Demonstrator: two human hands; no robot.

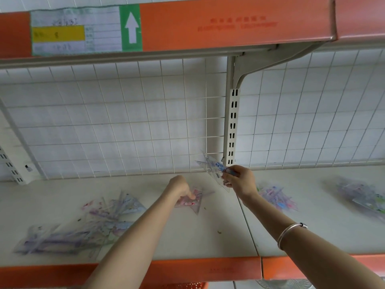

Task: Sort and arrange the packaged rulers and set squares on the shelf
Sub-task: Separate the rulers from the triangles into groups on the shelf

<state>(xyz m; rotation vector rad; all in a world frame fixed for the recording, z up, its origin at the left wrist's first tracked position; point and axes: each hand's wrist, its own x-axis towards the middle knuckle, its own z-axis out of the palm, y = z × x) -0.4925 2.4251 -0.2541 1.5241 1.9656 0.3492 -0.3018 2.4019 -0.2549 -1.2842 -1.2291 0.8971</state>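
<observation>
1. Head view, risks: your right hand (239, 180) pinches a blue-printed set square pack (215, 168) by one end, raised just before the wire grid (125, 122). Slick film may slip, or a pointed tip may snag the mesh.
2. Head view, materials: your left hand (180, 187) curls its fingers onto a pink triangular pack (192, 203) lying flat on the smooth shelf (208, 236). The pack is thin and glossy, and likely hard to lift.

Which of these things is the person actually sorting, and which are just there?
Job: clear blue-printed set-square pack, held by right hand; pink-printed set-square pack, pinched by left hand; purple-blue pile of packs; pink-blue pile of packs.
Just there: white wire grid; paper label with green arrow; silver bangle.
</observation>
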